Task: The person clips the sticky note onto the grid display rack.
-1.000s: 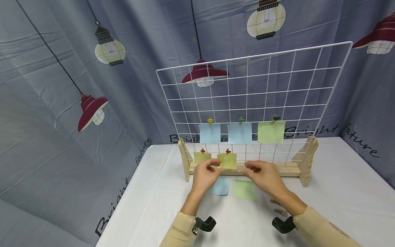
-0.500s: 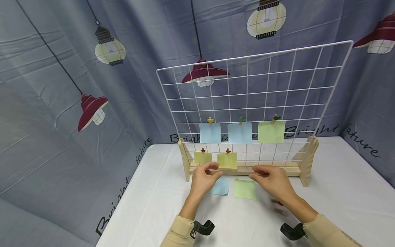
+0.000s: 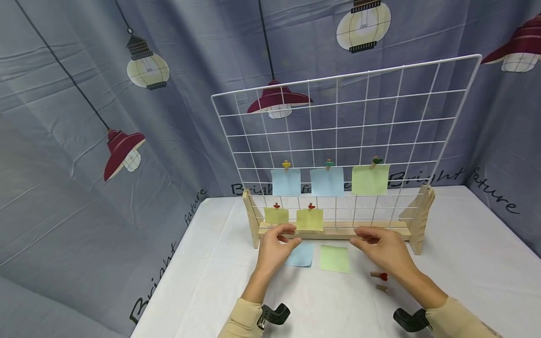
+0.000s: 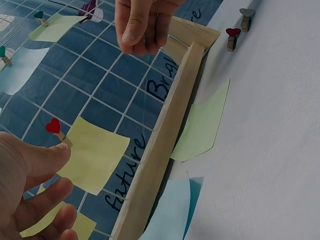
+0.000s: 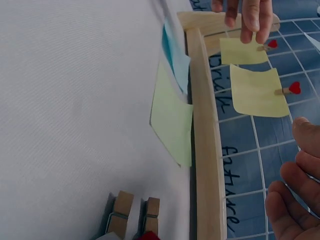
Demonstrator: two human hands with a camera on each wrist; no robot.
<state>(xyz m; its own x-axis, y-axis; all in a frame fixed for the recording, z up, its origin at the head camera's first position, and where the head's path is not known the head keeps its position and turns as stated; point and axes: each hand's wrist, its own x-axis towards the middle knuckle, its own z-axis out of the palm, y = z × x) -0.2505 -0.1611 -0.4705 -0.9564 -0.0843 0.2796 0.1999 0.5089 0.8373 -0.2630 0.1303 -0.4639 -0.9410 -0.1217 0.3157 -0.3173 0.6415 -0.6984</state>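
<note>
My left hand (image 3: 272, 251) hovers before the lower-left of the wire grid with loosely bent fingers. It holds nothing. Beside it two yellow sticky notes hang from red-heart mini clothespins: the right note (image 3: 310, 221) and the left note (image 3: 276, 216). My right hand (image 3: 384, 251), fingers loosely curved and holding nothing, is in front of the wooden base at the right. On the table between the hands lie a blue sticky note (image 3: 300, 255) and a green sticky note (image 3: 335, 259). Near my right wrist lie a red-heart clothespin (image 3: 379, 275) and another clothespin (image 4: 246, 19) with a grey heart.
The white wire grid (image 3: 367, 112) stands upright in a wooden base (image 3: 338, 233) with end feet. Its higher row carries two blue notes (image 3: 286, 183) and a green note (image 3: 370, 180), each clipped. A printed curtain (image 3: 181, 117) hangs behind the white table (image 3: 211, 281).
My right hand has moved right and slightly down, away from the right yellow note. My left hand has drifted a little left and down. The notes stay in place.
</note>
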